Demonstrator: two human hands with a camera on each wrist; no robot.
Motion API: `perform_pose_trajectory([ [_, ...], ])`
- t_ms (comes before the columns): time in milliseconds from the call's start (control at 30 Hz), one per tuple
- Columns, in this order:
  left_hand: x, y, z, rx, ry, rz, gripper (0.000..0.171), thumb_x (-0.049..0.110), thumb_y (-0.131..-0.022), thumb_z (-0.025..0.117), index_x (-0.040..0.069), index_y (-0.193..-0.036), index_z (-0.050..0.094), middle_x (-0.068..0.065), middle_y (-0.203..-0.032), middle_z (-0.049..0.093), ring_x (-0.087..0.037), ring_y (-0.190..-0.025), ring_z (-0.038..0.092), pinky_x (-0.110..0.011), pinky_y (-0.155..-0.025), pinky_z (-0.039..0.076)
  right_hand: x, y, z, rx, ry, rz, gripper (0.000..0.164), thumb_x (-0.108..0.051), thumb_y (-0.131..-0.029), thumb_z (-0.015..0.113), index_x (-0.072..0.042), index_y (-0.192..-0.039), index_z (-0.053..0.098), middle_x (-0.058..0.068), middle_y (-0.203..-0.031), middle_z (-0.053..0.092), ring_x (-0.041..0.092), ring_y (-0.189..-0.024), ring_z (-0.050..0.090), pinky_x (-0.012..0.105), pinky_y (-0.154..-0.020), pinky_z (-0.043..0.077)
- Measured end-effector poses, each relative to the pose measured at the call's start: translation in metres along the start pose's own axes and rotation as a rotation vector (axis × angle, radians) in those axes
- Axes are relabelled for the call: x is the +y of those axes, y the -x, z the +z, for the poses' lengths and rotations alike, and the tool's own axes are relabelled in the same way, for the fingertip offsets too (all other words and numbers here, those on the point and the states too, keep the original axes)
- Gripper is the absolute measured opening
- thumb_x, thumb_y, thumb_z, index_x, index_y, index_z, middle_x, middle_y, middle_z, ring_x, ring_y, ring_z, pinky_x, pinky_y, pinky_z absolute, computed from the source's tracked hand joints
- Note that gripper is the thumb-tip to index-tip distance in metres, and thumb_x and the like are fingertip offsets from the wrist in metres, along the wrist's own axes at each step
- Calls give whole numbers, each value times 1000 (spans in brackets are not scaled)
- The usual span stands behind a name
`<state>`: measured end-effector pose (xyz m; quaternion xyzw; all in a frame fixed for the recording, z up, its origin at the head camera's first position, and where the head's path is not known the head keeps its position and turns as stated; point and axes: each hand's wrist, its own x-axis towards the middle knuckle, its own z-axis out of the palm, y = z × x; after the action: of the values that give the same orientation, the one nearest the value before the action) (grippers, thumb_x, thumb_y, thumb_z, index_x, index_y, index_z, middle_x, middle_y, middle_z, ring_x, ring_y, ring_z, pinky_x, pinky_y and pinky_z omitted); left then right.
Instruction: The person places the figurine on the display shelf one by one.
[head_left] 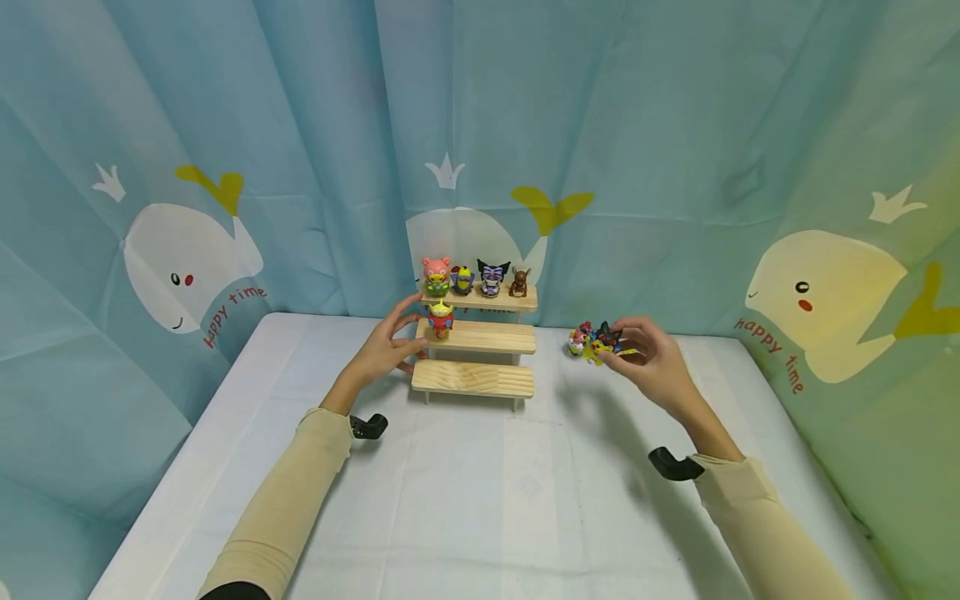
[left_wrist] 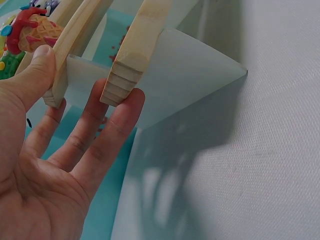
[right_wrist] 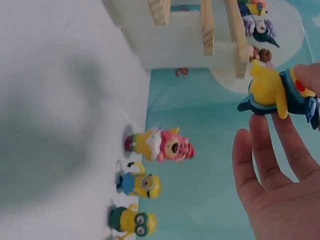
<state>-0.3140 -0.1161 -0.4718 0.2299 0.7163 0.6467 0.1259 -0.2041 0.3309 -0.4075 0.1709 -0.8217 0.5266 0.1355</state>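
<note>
My left hand point(head_left: 378, 354) rests at the left end of a three-step wooden display stand point(head_left: 475, 379). Its thumb touches the middle board and other fingertips touch the board ends in the left wrist view. Close to that thumb, an alien figure point(head_left: 441, 321) in red with a waffle-patterned part point(left_wrist: 37, 34) stands on the middle step. My right hand point(head_left: 654, 367) pinches a yellow figure point(right_wrist: 270, 87) in a dark blue hooded costume. It is off the table, right of the stand. The tips gripping its far side are partly hidden.
On the top step stand a pink-hatted figure point(head_left: 436, 277), a purple-and-yellow one point(head_left: 462, 281), a black-eared one point(head_left: 492, 279) and a brown one point(head_left: 519, 282). A pink bear figure point(right_wrist: 172, 145) and two minion figures point(right_wrist: 140, 185) stand on the table. A whale-print curtain point(head_left: 660, 125) hangs behind.
</note>
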Motion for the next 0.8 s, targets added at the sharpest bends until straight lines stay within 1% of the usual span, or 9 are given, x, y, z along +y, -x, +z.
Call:
perform_pose_trajectory([
  [133,1,0,0,-11,23,-8,83,9,-102,65,36,-165,19,-23,-168,18,-57,-115,61,-79,-73,48,-5,-3,8,-25,-4,-22,43,5,-89,77,2,-127,58,15,-111,68,14,-93,69,20,-79,58],
  [200,7,2,2,-13,25,-5,82,6,-102,65,32,-166,19,-25,-167,18,-58,-114,60,-77,-72,50,-8,-5,12,-40,7,-19,43,3,-89,78,0,-127,58,18,-110,68,14,-93,69,20,-79,58],
  [300,18,7,5,-13,23,-7,81,6,-102,65,29,-166,20,-27,-166,19,-58,-114,60,-76,-73,51,-11,-8,19,-61,41,-7,42,-1,-91,78,-2,-128,59,18,-112,69,13,-94,68,19,-80,58],
  [367,24,10,6,-11,23,-6,81,6,-102,65,29,-165,20,-27,-166,20,-58,-113,60,-75,-72,52,-13,-10,24,-78,54,1,41,-2,-91,78,-3,-127,58,18,-111,70,15,-93,68,19,-80,57],
  [433,25,10,7,-9,25,-15,81,8,-102,66,31,-165,21,-26,-166,20,-57,-114,61,-77,-74,50,-14,-13,29,-96,52,3,40,-3,-92,78,-3,-127,58,18,-110,70,18,-93,68,20,-80,58],
  [533,26,10,7,-7,22,-14,81,8,-102,65,30,-165,21,-26,-166,20,-58,-114,61,-76,-74,51,-19,-19,37,-125,43,-1,39,-5,-92,78,-4,-126,59,17,-107,71,21,-94,68,23,-80,58],
  [700,27,11,7,-4,19,-14,80,8,-102,65,30,-165,21,-26,-166,19,-58,-114,61,-77,-75,50,-29,-30,55,-172,31,-2,38,-7,-92,78,-6,-126,60,18,-111,71,24,-97,68,29,-82,59],
  [800,27,12,6,-5,16,-11,81,9,-102,66,31,-165,21,-27,-166,20,-56,-113,62,-78,-76,49,-34,-37,67,-204,21,-3,38,-4,-92,78,-4,-126,60,18,-114,70,30,-99,67,37,-83,59],
])
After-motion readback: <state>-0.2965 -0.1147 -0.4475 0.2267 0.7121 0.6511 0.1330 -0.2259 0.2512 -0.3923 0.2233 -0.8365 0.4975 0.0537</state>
